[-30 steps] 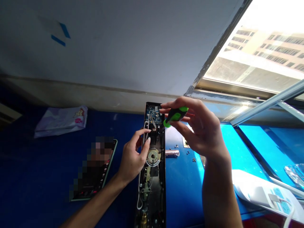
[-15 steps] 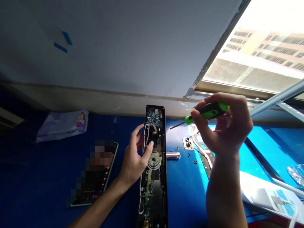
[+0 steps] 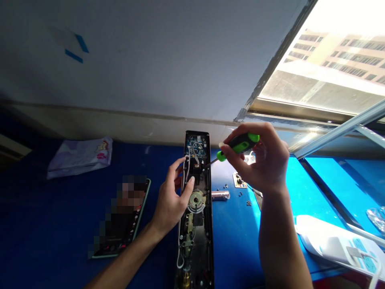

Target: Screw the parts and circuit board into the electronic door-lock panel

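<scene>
A long black housing (image 3: 204, 237), which looks like an opened electronic door lock, lies lengthwise before me. It contains a blue circuit board (image 3: 197, 147), thin cables and a round metal part (image 3: 196, 200). My left hand (image 3: 173, 196) grips its left side, thumb over the inside and fingers along the outer edge. In my right hand (image 3: 264, 160) is a green-and-black screwdriver (image 3: 239, 146), tilted down to the left. Its tip is over the housing's upper right part, below the board; whether it touches a screw I cannot tell.
Several small screws (image 3: 248, 203), a copper-coloured cylinder (image 3: 220, 195) and a small square part (image 3: 240, 180) lie right of the housing. A phone (image 3: 126, 220) and a pale packet (image 3: 80, 157) are on the left. At right sit a white power strip (image 3: 333, 241) and a metal frame bar (image 3: 333, 134).
My right hand has moved left with the screwdriver, bringing its tip from beside the housing to over it. My left hand stays in place on the housing.
</scene>
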Available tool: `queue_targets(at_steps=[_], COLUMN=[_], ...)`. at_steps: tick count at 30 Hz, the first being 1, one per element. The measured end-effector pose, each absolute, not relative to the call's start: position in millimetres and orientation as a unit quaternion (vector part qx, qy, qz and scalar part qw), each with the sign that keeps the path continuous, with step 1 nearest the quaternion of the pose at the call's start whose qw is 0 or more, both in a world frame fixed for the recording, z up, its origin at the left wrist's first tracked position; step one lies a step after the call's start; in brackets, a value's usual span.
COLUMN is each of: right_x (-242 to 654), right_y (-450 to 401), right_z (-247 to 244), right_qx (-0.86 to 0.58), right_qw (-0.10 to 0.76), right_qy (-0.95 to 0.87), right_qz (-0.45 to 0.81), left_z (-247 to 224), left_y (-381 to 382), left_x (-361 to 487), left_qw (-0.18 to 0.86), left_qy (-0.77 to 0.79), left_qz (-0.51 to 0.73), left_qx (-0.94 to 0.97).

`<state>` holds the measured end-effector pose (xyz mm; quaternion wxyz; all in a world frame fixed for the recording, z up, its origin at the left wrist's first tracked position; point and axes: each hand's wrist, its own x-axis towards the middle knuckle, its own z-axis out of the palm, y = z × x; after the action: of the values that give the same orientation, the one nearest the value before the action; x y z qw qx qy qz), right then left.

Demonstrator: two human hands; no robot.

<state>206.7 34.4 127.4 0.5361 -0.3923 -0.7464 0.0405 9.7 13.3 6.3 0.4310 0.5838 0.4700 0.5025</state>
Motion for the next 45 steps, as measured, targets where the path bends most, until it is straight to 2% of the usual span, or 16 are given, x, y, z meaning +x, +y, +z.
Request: queue_targets(at_steps=[24,31,37,42,45], right_x=[204.4,202.6,191.8,196.3,200.1], right_y=[30.2,24.0,21.5,16.8,17.6], right_z=[130.2,138.0,140.2,144.9,145.5], right_qx=[-0.396,-0.404,-0.466,-0.437,-0.449], right_qw=[0.533,0.480,0.502,0.447,0.442], right_qy=[-0.747,-0.775,-0.726,-0.779,-0.776], right_qz=[0.033,0.078,-0.056,0.042,0.015], left_z=[6.2,5.6,3.3,2.2,3.1], left_y=[14.5,14.4,14.9,15.4,15.5], left_x=[9.6,9.5,9.2,8.5,9.1], left_qw=[0.426,0.425,0.412,0.419,0.421], left_qy=[0.465,0.465,0.459,0.452,0.454], left_qz=[0.506,0.504,0.508,0.505,0.509], left_qx=[0.588,0.591,0.602,0.604,0.599])
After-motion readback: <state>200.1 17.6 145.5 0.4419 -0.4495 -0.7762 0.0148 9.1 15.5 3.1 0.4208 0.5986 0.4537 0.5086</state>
